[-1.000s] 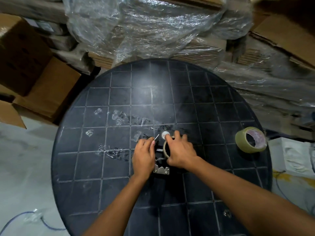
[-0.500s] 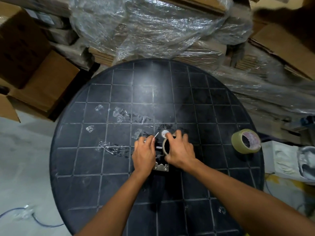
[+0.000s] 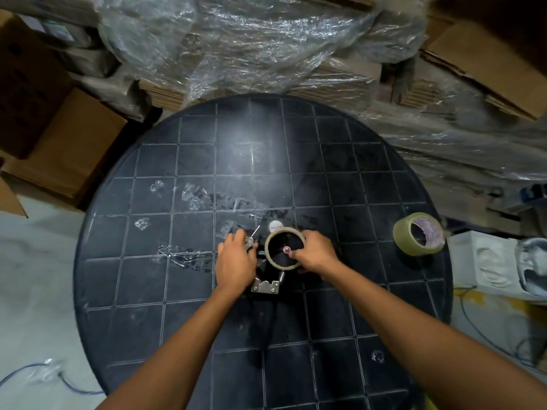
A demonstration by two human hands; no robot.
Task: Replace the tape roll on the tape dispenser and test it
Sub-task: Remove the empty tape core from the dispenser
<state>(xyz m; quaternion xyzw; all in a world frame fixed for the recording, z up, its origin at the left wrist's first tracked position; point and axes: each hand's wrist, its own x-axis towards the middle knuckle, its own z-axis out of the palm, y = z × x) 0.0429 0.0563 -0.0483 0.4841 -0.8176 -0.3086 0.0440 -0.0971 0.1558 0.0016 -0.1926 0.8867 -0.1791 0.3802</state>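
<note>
A black tape dispenser [image 3: 266, 284] with a metal cutter lies on the round black table [image 3: 325, 173]. My left hand [image 3: 235, 263] grips its left side. My right hand [image 3: 315, 251] holds an empty brown cardboard core [image 3: 284, 263], tilted so that its hole faces me, over the dispenser's hub. A small round cap [image 3: 275, 225] lies on the table just beyond the core. A full roll of clear tape [image 3: 418, 233] rests near the table's right edge, apart from both hands.
Several stuck scraps of clear tape [image 3: 195, 196] mark the table left of centre. Plastic-wrapped cardboard stacks [image 3: 251, 45] crowd the far side. Cardboard boxes [image 3: 68, 149] stand at the left. White foam packing [image 3: 497, 267] and cables lie on the floor at the right.
My right hand has turned the cardboard core up from under my palm, so its open hole now shows. My left hand stays on the dispenser.
</note>
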